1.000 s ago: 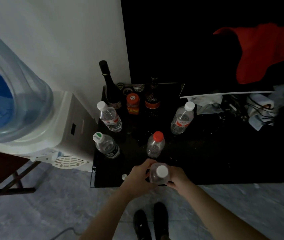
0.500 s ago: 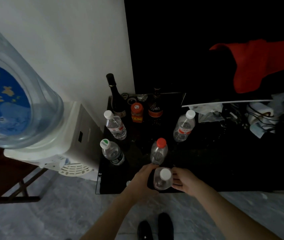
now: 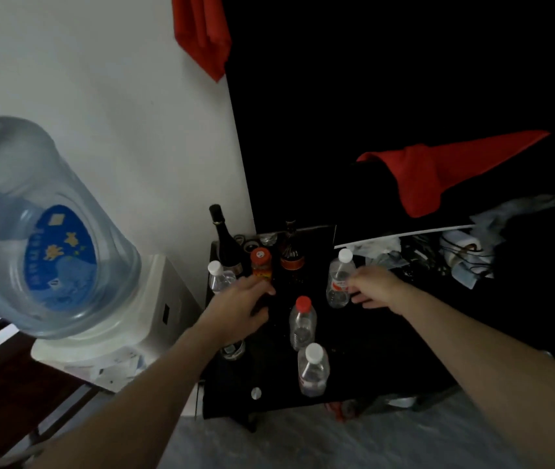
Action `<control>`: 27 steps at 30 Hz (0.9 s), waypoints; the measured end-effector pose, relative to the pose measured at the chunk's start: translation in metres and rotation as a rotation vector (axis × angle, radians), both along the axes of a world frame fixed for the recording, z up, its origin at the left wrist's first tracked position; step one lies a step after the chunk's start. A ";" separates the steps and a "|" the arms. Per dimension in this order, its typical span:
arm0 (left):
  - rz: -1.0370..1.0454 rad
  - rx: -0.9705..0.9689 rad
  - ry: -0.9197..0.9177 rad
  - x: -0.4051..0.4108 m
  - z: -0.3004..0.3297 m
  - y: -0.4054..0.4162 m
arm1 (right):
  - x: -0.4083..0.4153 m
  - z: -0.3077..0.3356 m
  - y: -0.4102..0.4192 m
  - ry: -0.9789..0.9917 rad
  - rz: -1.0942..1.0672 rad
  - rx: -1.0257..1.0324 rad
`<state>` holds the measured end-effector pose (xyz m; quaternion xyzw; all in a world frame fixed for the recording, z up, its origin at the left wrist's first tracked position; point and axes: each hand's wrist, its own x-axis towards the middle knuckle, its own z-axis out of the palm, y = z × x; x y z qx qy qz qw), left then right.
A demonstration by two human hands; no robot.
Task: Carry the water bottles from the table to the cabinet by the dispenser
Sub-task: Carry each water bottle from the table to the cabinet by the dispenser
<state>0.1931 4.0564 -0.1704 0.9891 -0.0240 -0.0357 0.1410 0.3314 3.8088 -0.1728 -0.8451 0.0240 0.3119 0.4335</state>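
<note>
I see my left hand (image 3: 239,304) stretched out over the dark cabinet top (image 3: 370,374), fingers loosely spread and closed on nothing; just beyond its knuckles stands a white-capped water bottle (image 3: 216,277), and past its fingertips an orange-lidded jar (image 3: 261,264) with a dark wine bottle (image 3: 223,238) and a brown bottle (image 3: 292,255) farther back; a further clear bottle (image 3: 233,349) shows partly beneath the wrist. My right hand (image 3: 375,287) reaches to a second white-capped bottle (image 3: 338,282), fingers curled at its side and touching it, but whether they clasp it I cannot tell. Between the two hands, a little nearer me, a red-capped bottle (image 3: 302,321) stands upright; nearer still, close to the front edge, stands another white-capped bottle (image 3: 313,370). Left of my left forearm sits the white dispenser (image 3: 154,319) with its big blue jug (image 3: 42,231); beyond my right hand lie crumpled tissues (image 3: 379,250) and tangled cables (image 3: 462,255), with red cloth (image 3: 431,174) above.
</note>
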 end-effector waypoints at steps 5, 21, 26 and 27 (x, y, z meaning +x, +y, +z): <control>-0.001 0.174 -0.075 0.032 0.077 -0.015 | 0.015 0.080 -0.019 -0.359 0.134 -0.139; -0.084 0.316 -0.093 0.077 0.153 -0.235 | -0.062 0.157 -0.242 -0.638 0.125 -0.480; -0.273 0.231 -0.099 0.068 0.156 -0.323 | -0.109 0.153 -0.318 -0.550 -0.114 -0.586; -0.290 0.221 -0.104 0.066 0.157 -0.340 | -0.119 0.152 -0.334 -0.523 -0.153 -0.606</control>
